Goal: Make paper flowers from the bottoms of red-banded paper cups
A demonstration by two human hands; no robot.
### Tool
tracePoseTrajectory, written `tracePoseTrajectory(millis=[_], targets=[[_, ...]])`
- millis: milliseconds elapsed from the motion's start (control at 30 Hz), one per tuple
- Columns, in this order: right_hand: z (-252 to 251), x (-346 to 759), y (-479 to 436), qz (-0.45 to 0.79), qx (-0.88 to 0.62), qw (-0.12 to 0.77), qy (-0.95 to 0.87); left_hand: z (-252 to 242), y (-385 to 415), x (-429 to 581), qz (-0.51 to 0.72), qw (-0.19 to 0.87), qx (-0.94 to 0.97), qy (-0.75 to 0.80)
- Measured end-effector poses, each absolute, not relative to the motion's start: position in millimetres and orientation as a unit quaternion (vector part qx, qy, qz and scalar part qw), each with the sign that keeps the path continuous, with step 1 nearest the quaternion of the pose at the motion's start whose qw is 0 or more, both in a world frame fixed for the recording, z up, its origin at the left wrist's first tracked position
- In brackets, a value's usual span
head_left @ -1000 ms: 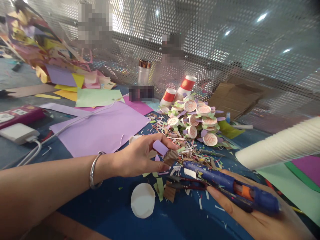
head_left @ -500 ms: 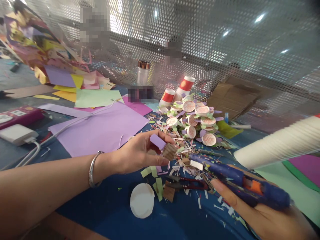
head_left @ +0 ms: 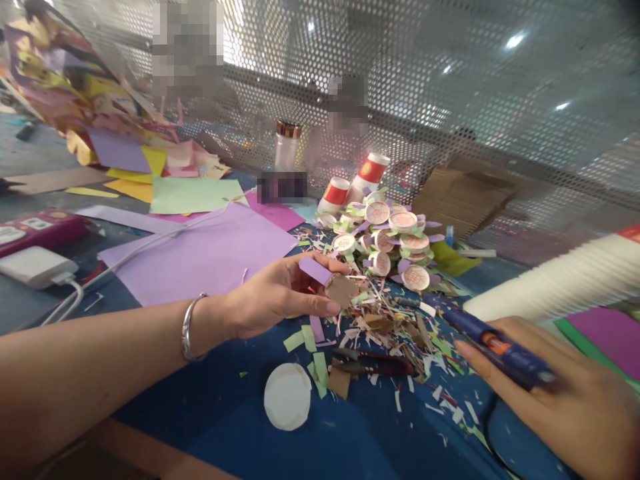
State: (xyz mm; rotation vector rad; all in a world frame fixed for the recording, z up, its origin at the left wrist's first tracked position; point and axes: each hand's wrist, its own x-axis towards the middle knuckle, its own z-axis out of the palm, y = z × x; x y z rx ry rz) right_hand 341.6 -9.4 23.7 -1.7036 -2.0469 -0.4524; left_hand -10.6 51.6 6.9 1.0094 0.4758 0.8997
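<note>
My left hand (head_left: 280, 300), with a silver bangle on its wrist, pinches a small brown cardboard piece (head_left: 341, 291) with a purple paper strip (head_left: 314, 269) on top of it. It hovers over a litter of paper scraps (head_left: 395, 320). My right hand (head_left: 555, 393) at the lower right grips a blue glue gun (head_left: 493, 341), whose nozzle points up-left toward the scraps, apart from the cardboard piece. Below the left hand a white paper disc (head_left: 287, 396) lies on the blue table, beside dark-handled scissors (head_left: 375, 362).
A heap of round paper-cup flowers (head_left: 393, 240) and two red-and-white cups (head_left: 353, 183) stand behind the scraps. A purple sheet (head_left: 210, 257), coloured papers and a white charger (head_left: 35, 265) lie left. A stack of white cups (head_left: 560, 283) juts in from the right. Perforated metal wall behind.
My right hand has drawn the glue gun away to the right and lowered it. My left hand lifted the cardboard piece slightly and turned it.
</note>
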Motion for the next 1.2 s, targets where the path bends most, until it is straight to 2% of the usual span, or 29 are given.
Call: tracePoseTrajectory(millis=[167, 233, 367, 500, 600, 833, 1000, 1200], targets=[[12.7, 369.7, -10.8, -0.213, -0.565, 0.039, -0.797, 4.1, 51.4, -10.9, 0.404, 0.75, 0.478, 0.215], [13.0, 370.2, -8.7, -0.238, -0.568, -0.007, -0.788, 3.0, 51.4, -10.1, 0.405, 0.746, 0.485, 0.212], [12.8, 359.8, 1.5, -0.27, -0.554, -0.039, -0.786, 3.4, 51.4, -9.1, 0.42, 0.732, 0.491, 0.217], [4.7, 363.2, 15.4, -0.186, -0.555, -0.074, -0.808, 7.0, 52.3, -9.4, 0.42, 0.738, 0.487, 0.205], [0.6, 375.5, 21.3, -0.109, -0.557, -0.055, -0.821, 9.3, 52.7, -9.7, 0.425, 0.739, 0.481, 0.204], [22.0, 371.2, 15.9, -0.036, -0.523, 0.029, -0.851, 10.3, 53.3, -8.7, 0.426, 0.746, 0.473, 0.198], [38.3, 288.5, 13.7, 0.026, -0.479, 0.053, -0.876, 8.5, 53.8, -10.0, 0.426, 0.732, 0.49, 0.207], [28.5, 193.7, 27.9, 0.086, -0.416, 0.066, -0.903, 2.8, 56.3, -13.2, 0.418, 0.719, 0.512, 0.215]])
